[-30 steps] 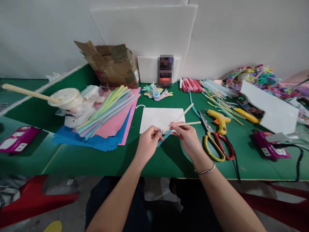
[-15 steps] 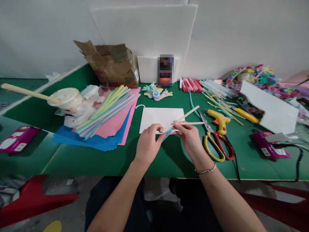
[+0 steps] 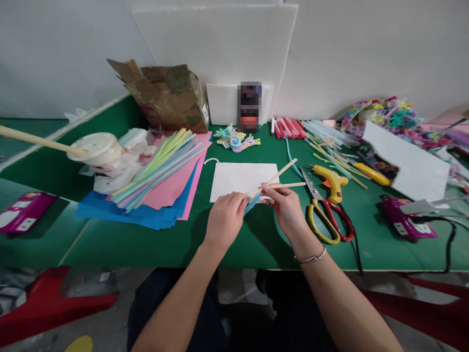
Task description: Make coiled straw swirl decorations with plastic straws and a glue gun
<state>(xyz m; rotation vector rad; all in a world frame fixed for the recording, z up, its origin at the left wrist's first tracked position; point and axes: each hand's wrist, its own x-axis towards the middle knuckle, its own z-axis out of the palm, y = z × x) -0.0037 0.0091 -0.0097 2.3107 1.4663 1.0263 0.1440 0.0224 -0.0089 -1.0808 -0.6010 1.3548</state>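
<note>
Both hands meet above the front of a green table [image 3: 256, 239], just before a white sheet [image 3: 238, 178]. My left hand [image 3: 224, 220] is closed in a pinch on a light blue strip [image 3: 252, 204]. My right hand [image 3: 286, 209] is closed too, gripping two tan strips [image 3: 282, 175] that fan out up and to the right; the blue strip ends at its fingers. A silver bracelet [image 3: 312, 257] circles the right wrist.
Yellow-and-red scissors [image 3: 327, 220] and a yellow glue gun [image 3: 331, 180] lie right of the hands. Pastel strips on pink and blue paper [image 3: 161, 188] lie left, beside a lidded cup [image 3: 95, 147] and a torn carton [image 3: 170, 95]. Purple devices [image 3: 408, 220] sit on both sides.
The hands have drawn a little closer together. The blue strip showing between them has got shorter. The tan strips keep about the same angle.
</note>
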